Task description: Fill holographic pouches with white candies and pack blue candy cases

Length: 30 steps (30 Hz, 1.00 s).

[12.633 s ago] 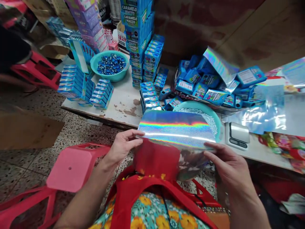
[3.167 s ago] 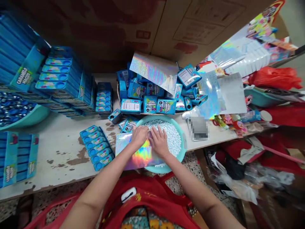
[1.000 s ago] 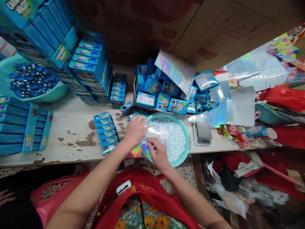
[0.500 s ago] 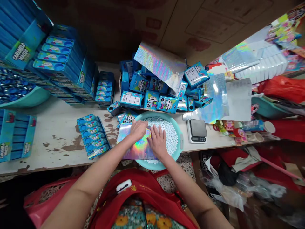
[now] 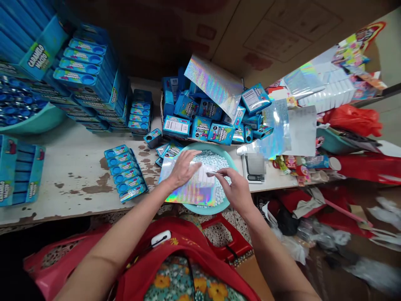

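A shiny holographic sheet (image 5: 191,192) lies across the left part of a turquoise basin (image 5: 233,163) of small white pellets (image 5: 221,190). My left hand (image 5: 184,170) is over the upper part of this sheet, fingers stretched and slightly apart, holding nothing that shows. Whether its fingertips touch the sheet I cannot tell. Between thumb and fingers, my right hand (image 5: 236,189) pinches a small thin piece (image 5: 213,173) above the sheet's right edge. What that piece is cannot be made out.
Blue candy boxes (image 5: 200,127) fill a carton behind the basin, topped by another holographic sheet (image 5: 216,85). A small scale (image 5: 255,167), partly blurred, stands right of the basin. Blue packs (image 5: 125,173) lie to the left, near tall box stacks (image 5: 90,79).
My right hand has lifted off the sheet and moved right, now pinching a small thin piece. My left hand has opened out from a closed grasp. The whole view has shifted slightly.
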### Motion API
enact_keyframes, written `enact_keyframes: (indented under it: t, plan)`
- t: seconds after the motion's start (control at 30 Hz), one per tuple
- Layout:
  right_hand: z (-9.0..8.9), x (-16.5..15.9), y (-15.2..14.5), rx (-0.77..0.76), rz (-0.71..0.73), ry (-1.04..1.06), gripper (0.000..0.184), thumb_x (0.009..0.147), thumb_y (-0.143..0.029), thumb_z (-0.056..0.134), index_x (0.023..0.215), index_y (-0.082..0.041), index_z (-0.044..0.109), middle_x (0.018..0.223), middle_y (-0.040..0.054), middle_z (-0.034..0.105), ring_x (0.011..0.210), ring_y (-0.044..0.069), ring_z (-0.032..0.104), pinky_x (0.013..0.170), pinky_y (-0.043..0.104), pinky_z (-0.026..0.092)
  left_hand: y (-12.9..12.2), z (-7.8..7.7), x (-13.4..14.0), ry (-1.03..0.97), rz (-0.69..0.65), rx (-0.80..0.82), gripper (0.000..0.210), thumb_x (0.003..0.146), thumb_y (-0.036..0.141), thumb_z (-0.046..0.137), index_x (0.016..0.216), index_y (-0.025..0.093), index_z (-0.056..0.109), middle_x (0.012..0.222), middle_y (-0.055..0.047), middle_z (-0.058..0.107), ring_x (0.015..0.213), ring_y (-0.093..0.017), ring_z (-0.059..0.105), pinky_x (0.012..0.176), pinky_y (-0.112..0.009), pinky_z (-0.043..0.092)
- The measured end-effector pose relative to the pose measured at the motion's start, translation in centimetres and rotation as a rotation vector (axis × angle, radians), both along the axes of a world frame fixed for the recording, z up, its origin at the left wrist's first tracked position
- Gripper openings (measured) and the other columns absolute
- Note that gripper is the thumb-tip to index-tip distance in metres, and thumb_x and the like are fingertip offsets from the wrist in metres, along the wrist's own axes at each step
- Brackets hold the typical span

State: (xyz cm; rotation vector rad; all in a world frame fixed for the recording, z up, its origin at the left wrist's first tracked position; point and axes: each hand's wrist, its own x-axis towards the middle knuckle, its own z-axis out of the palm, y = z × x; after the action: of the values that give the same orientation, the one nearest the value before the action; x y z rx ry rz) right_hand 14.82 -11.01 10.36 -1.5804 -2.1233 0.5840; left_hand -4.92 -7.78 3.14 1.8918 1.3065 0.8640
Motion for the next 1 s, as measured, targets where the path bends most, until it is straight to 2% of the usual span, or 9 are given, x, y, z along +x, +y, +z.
enact_keyframes:
  t: [0.13, 0.2, 0.33, 0.47, 0.53, 0.67, 0.8, 0.87, 1.0]
  plan:
    - [1.3, -2.1, -0.7, -0.133, -0.045, 0.143, 0.019, 0.088, -0.038, 0.055, 0.086, -0.02, 0.061, 0.083, 0.0032, 0.067, 0.077, 0.017, 0.063, 0.073, 0.029, 0.048, -3.4, 2.8, -1.4, -0.241, -0.168, -0.022, 0.083, 0.069, 0.048, 0.072, 0.138, 0.025, 0.033, 0.141, -0.011, 0.04, 0.126, -0.026, 0.04, 0.1, -0.04, 0.04]
    - [1.1, -3.4, -1.1, -0.217, -0.066, 0.203, 0.024, 0.087, -0.042, 0.056, 0.083, -0.019, 0.062, 0.08, 0.0028, 0.067, 0.073, 0.016, 0.062, 0.07, 0.028, 0.049, -4.7, 2.6, -1.6, -0.259, -0.061, -0.032, 0.071, 0.072, 0.041, 0.07, 0.133, 0.023, 0.039, 0.133, -0.011, 0.046, 0.118, -0.024, 0.048, 0.092, -0.036, 0.045]
    - [-0.2, -6.1, -1.6, -0.436, -0.023, 0.288, 0.031, 0.082, -0.048, 0.06, 0.084, -0.017, 0.063, 0.074, 0.0023, 0.066, 0.064, 0.014, 0.06, 0.059, 0.026, 0.047, -6.1, 1.0, -3.7, -0.229, 0.094, -0.059, 0.015, 0.087, 0.025, 0.051, 0.096, 0.018, 0.061, 0.094, -0.005, 0.063, 0.09, -0.016, 0.059, 0.083, -0.03, 0.047]
    - [-1.1, -9.2, -1.6, -0.603, 0.068, 0.245, 0.037, 0.074, -0.049, 0.066, 0.089, -0.016, 0.062, 0.073, 0.0016, 0.065, 0.058, 0.012, 0.055, 0.051, 0.023, 0.042, -8.1, 0.6, -8.2, -0.223, 0.247, -0.135, 0.02, 0.089, 0.019, 0.043, 0.093, 0.018, 0.062, 0.093, -0.005, 0.064, 0.09, -0.016, 0.059, 0.083, -0.03, 0.046]
    - [-1.0, -10.9, -1.5, -0.62, 0.11, 0.17, 0.034, 0.077, -0.047, 0.064, 0.09, -0.016, 0.062, 0.074, 0.0015, 0.065, 0.058, 0.012, 0.055, 0.053, 0.023, 0.041, -9.6, 0.8, -10.1, -0.294, 0.358, -0.165, 0.025, 0.088, 0.021, 0.044, 0.109, 0.018, 0.057, 0.106, -0.008, 0.06, 0.098, -0.017, 0.058, 0.081, -0.029, 0.048]
    - [-0.8, -14.0, -1.8, -0.575, 0.229, 0.075, 0.024, 0.083, -0.039, 0.057, 0.093, -0.017, 0.062, 0.084, 0.003, 0.068, 0.063, 0.013, 0.057, 0.059, 0.025, 0.042, -12.0, 0.8, -11.5, -0.289, 0.407, -0.097, 0.054, 0.076, 0.027, 0.063, 0.127, 0.02, 0.047, 0.133, -0.011, 0.046, 0.122, -0.023, 0.045, 0.09, -0.032, 0.047]
    - [-1.5, -16.6, -2.3, -0.575, 0.363, 0.036, 0.019, 0.082, -0.034, 0.059, 0.091, -0.018, 0.063, 0.084, 0.0022, 0.068, 0.066, 0.014, 0.058, 0.062, 0.025, 0.042, -12.6, -0.3, -12.5, -0.235, 0.521, -0.264, 0.017, 0.08, 0.021, 0.053, 0.094, 0.019, 0.062, 0.096, -0.005, 0.065, 0.094, -0.019, 0.06, 0.084, -0.031, 0.047]
    - [-2.3, -17.9, -2.5, -0.561, 0.406, 0.03, 0.015, 0.082, -0.032, 0.06, 0.088, -0.019, 0.064, 0.079, 0.0014, 0.067, 0.067, 0.014, 0.058, 0.061, 0.024, 0.041, -13.0, -0.7, -13.9, -0.261, 0.547, -0.396, 0.014, 0.082, 0.022, 0.049, 0.084, 0.019, 0.063, 0.079, -0.001, 0.066, 0.078, -0.016, 0.061, 0.074, -0.027, 0.047]
    - [-4.4, -20.9, -2.6, -0.538, 0.444, 0.001, 0.009, 0.083, -0.027, 0.059, 0.08, -0.019, 0.061, 0.069, -0.0007, 0.065, 0.062, 0.013, 0.057, 0.057, 0.022, 0.037, -15.6, -1.3, -17.4, -0.369, 0.551, -0.526, 0.022, 0.082, 0.029, 0.051, 0.099, 0.02, 0.059, 0.068, 0.002, 0.064, 0.066, -0.014, 0.061, 0.065, -0.024, 0.046]
